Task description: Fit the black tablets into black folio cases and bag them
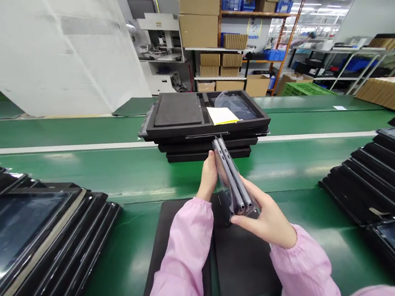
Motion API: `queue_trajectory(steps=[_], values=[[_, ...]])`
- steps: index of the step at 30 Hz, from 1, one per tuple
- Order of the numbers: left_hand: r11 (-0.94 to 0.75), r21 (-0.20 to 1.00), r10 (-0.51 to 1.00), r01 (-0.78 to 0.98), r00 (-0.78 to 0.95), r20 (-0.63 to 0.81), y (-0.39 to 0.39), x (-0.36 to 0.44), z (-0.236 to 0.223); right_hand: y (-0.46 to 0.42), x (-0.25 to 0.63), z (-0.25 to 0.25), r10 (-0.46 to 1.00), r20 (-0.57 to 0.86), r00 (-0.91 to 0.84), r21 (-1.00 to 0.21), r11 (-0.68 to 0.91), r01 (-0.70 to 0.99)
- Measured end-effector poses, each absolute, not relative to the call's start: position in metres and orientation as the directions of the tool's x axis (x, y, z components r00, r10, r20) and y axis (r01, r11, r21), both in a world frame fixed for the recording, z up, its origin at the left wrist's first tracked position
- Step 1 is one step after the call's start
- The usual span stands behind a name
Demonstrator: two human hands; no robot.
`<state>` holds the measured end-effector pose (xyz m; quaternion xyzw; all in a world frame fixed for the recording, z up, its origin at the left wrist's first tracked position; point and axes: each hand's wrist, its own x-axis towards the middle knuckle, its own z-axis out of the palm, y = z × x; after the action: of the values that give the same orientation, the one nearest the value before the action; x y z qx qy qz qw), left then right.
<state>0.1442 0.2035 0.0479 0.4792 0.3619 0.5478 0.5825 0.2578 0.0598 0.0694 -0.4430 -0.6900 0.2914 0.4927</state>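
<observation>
Two slim grey tablets (232, 175) stand on edge, pressed side by side, with ports along their upward edges and clear film around them. My left hand (207, 176) is closed against their left face, its fingers partly hidden behind them. My right hand (264, 212) grips the near right end, thumb on the near corner and fingers on the far side. Under my arms lie a black foam sheet (163, 252) and a second black foam sheet (243, 267). Just beyond the tablets is a stack of black foam trays (180, 130), with a pale yellow paper (222, 114) on top.
Stacked black trays with dark screens (46, 230) rise at the left. More stacked black trays (373, 181) stand at the right. The green bench (143, 255) adjoins a green conveyor belt (127, 173). Behind are cardboard boxes (202, 28) and an orange shelf rack (255, 13).
</observation>
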Motion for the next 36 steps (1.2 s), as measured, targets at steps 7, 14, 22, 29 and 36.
queue_trajectory(steps=[7, 14, 22, 29, 36], values=[[-0.113, 0.947, 0.977, -0.299, 0.140, 0.161, 0.204, 0.146, 0.045, 0.056, 0.257, 0.073, 0.903, 0.411, -0.125, -0.835, 0.427, 0.347], [-0.115, 0.946, 0.973, -0.302, 0.158, 0.169, 0.203, 0.148, 0.046, 0.052, 0.258, 0.079, 0.886, 0.439, -0.147, -0.819, 0.462, 0.341], [-0.120, 0.949, 0.966, -0.292, 0.184, 0.179, 0.197, 0.148, 0.053, 0.047, 0.257, 0.087, 0.905, 0.406, -0.129, -0.859, 0.426, 0.283], [-0.141, 0.952, 0.959, -0.273, 0.202, 0.200, 0.192, 0.151, 0.057, 0.039, 0.261, 0.093, 0.915, 0.372, -0.157, -0.880, 0.401, 0.253], [-0.162, 0.946, 0.940, -0.280, 0.249, 0.234, 0.185, 0.152, 0.065, 0.024, 0.262, 0.102, 0.929, 0.317, -0.192, -0.878, 0.364, 0.310]])
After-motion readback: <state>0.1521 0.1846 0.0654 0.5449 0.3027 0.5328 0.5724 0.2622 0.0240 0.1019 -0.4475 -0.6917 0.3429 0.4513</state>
